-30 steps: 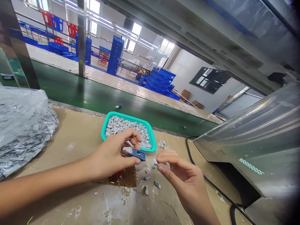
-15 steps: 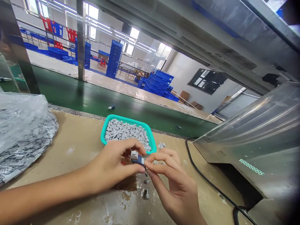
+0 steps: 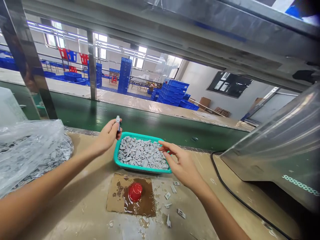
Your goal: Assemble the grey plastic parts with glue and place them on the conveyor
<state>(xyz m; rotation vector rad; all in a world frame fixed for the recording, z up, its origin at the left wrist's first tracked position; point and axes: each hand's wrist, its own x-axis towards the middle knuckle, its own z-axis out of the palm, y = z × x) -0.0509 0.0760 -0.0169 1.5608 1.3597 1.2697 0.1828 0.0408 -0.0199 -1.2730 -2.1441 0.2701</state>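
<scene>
The teal basket (image 3: pixel 116 156), heaped with small light-grey pieces (image 3: pixel 141 153), stands on the tan worktop (image 3: pixel 87 200); just at its far left corner is the left hand (image 3: pixel 109 134), thumb and fingers pinching a grey-and-blue part (image 3: pixel 118 119), its pale end pointing up and its dark blue end lower down, partly covered by the fingers; whether this hand touches the basket's rim cannot be told; at the basket's right end is the right hand (image 3: pixel 183 163), its thumb and forefinger bent and parted, with nothing visible between them, the other fingers mostly hidden, and whether the tips touch the heaped pieces cannot be told; on the near side of the basket lies a flat brown board (image 3: pixel 113 196), much of it dark and wet, with a glossy red domed thing (image 3: pixel 135 191) on it; to the right of that board, nearer than the basket's right end, several loose grey pieces (image 3: pixel 181 213) lie scattered and apart; left of the basket sits a clear plastic bag (image 3: pixel 47 146) filled with more grey pieces; right of the basket a black cable (image 3: pixel 226 183) curves across the worktop, with a shiny metal housing (image 3: pixel 270 143) farther right; behind the basket runs a green belt (image 3: pixel 155 123), and well beyond it are stacked blue crates (image 3: pixel 173 91).
</scene>
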